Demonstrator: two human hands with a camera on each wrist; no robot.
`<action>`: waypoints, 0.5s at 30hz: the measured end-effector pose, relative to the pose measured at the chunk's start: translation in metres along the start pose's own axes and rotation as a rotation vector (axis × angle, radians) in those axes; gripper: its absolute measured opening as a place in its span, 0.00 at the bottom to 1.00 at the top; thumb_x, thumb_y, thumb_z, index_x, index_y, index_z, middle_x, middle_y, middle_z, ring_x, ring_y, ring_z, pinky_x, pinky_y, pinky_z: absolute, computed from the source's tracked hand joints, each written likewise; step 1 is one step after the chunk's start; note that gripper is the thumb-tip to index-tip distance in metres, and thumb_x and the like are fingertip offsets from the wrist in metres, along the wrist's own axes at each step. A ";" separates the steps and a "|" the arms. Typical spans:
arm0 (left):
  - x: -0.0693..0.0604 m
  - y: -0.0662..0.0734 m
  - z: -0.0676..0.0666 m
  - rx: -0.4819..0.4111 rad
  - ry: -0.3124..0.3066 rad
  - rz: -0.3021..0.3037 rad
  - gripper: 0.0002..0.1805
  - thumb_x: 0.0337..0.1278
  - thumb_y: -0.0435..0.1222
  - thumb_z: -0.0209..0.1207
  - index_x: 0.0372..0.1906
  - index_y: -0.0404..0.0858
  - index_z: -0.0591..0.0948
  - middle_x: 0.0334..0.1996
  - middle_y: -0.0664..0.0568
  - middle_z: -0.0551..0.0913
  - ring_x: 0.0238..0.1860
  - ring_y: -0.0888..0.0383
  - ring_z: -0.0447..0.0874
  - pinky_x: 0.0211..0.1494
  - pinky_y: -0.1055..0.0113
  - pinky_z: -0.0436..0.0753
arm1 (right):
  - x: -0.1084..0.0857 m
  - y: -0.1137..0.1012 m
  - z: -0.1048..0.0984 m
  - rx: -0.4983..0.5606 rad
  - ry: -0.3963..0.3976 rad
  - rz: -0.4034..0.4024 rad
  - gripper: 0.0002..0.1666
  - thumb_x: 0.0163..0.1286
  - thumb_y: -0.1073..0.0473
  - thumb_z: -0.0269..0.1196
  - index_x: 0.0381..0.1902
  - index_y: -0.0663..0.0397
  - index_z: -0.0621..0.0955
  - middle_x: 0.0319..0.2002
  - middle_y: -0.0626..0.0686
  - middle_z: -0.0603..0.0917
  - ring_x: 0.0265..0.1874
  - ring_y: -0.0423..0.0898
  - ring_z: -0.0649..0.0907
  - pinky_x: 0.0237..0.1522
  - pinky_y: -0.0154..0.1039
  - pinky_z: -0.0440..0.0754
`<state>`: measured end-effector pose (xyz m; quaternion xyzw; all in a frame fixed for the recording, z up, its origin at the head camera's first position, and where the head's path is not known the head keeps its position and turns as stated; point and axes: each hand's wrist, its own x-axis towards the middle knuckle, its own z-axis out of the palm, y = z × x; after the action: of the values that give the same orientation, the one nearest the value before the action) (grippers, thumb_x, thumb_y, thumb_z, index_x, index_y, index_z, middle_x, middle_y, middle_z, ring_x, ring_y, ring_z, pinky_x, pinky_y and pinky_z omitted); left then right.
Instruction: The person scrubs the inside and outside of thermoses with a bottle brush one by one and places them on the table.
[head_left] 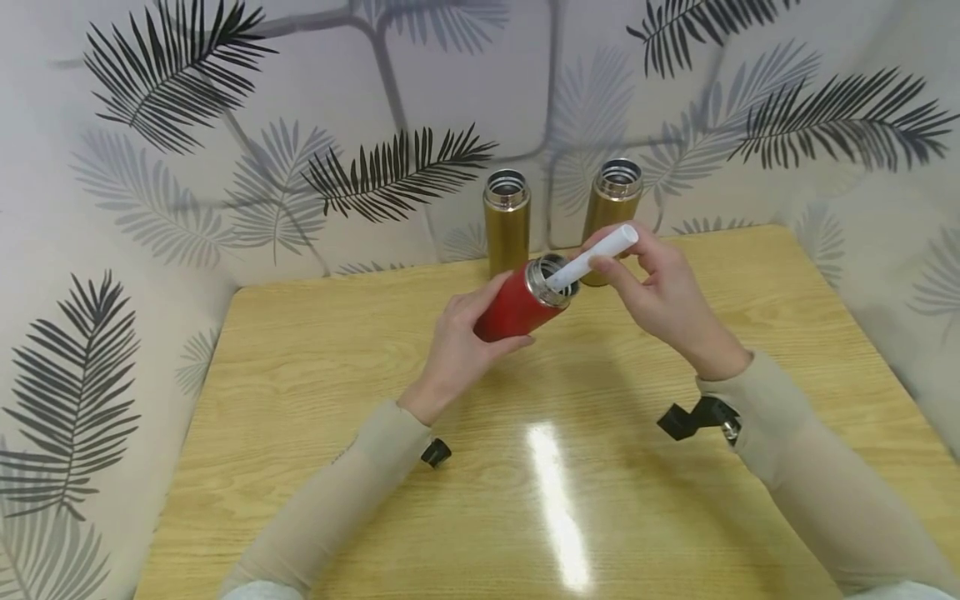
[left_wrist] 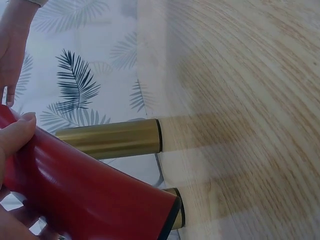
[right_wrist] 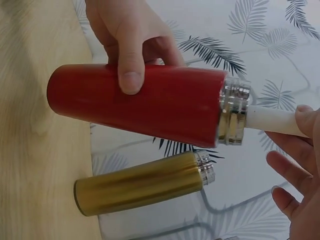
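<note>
My left hand (head_left: 467, 343) grips a red flask (head_left: 517, 307), tilted with its uncapped steel mouth to the upper right. In the right wrist view the left thumb lies across the red flask (right_wrist: 140, 102). A white cylindrical stick (head_left: 596, 257) has its lower end inside the mouth. Its upper part is pinched between thumb and fingers of my right hand (head_left: 663, 296); the right wrist view shows this white stick (right_wrist: 275, 120) coming out of the steel neck. How deep it reaches is hidden inside the flask.
Two gold flasks with open mouths stand upright at the table's back edge, one gold flask (head_left: 507, 221) behind the red one, another gold flask (head_left: 613, 200) behind my right hand. A leaf-patterned wall covering (head_left: 300, 100) rises behind the wooden table (head_left: 315, 333).
</note>
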<state>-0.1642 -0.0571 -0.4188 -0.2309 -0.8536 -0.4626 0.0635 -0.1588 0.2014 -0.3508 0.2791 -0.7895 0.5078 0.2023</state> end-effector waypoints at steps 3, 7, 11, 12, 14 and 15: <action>-0.001 -0.001 -0.001 0.010 -0.006 -0.002 0.45 0.51 0.41 0.79 0.76 0.51 0.73 0.63 0.51 0.84 0.59 0.50 0.75 0.59 0.51 0.81 | 0.001 -0.003 -0.004 0.032 0.015 -0.002 0.09 0.73 0.74 0.62 0.50 0.69 0.82 0.45 0.59 0.88 0.45 0.38 0.84 0.49 0.33 0.78; -0.002 -0.004 -0.005 0.030 0.004 -0.024 0.45 0.51 0.41 0.80 0.76 0.51 0.73 0.62 0.50 0.84 0.59 0.49 0.75 0.59 0.50 0.81 | 0.003 -0.005 -0.013 0.119 0.053 -0.022 0.09 0.78 0.67 0.61 0.48 0.71 0.80 0.46 0.55 0.89 0.47 0.41 0.85 0.53 0.35 0.77; -0.002 -0.006 -0.008 0.052 0.006 -0.032 0.45 0.51 0.41 0.80 0.76 0.51 0.73 0.63 0.49 0.84 0.59 0.48 0.75 0.59 0.50 0.81 | 0.006 -0.009 -0.023 0.226 0.105 -0.041 0.12 0.78 0.67 0.60 0.48 0.76 0.78 0.44 0.47 0.90 0.45 0.43 0.86 0.53 0.34 0.79; -0.002 -0.006 -0.008 0.055 0.005 -0.033 0.45 0.51 0.41 0.80 0.76 0.51 0.73 0.63 0.49 0.84 0.60 0.48 0.75 0.59 0.49 0.81 | 0.007 -0.010 -0.025 0.256 0.117 -0.042 0.12 0.78 0.68 0.60 0.48 0.78 0.77 0.44 0.48 0.90 0.44 0.43 0.86 0.52 0.33 0.80; -0.002 -0.006 -0.009 0.062 0.003 -0.032 0.45 0.51 0.40 0.80 0.75 0.51 0.73 0.63 0.49 0.84 0.60 0.48 0.75 0.60 0.49 0.81 | 0.009 -0.011 -0.028 0.304 0.133 -0.044 0.11 0.77 0.70 0.60 0.48 0.79 0.76 0.43 0.50 0.90 0.43 0.44 0.87 0.50 0.33 0.82; -0.002 -0.005 -0.010 0.065 0.001 -0.032 0.45 0.51 0.40 0.80 0.75 0.51 0.73 0.63 0.49 0.84 0.60 0.48 0.75 0.60 0.48 0.81 | 0.010 -0.011 -0.029 0.317 0.141 -0.048 0.11 0.77 0.71 0.60 0.48 0.79 0.76 0.43 0.51 0.89 0.43 0.45 0.87 0.49 0.34 0.83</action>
<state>-0.1661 -0.0681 -0.4181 -0.2149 -0.8717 -0.4357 0.0640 -0.1580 0.2222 -0.3252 0.2901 -0.6765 0.6392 0.2228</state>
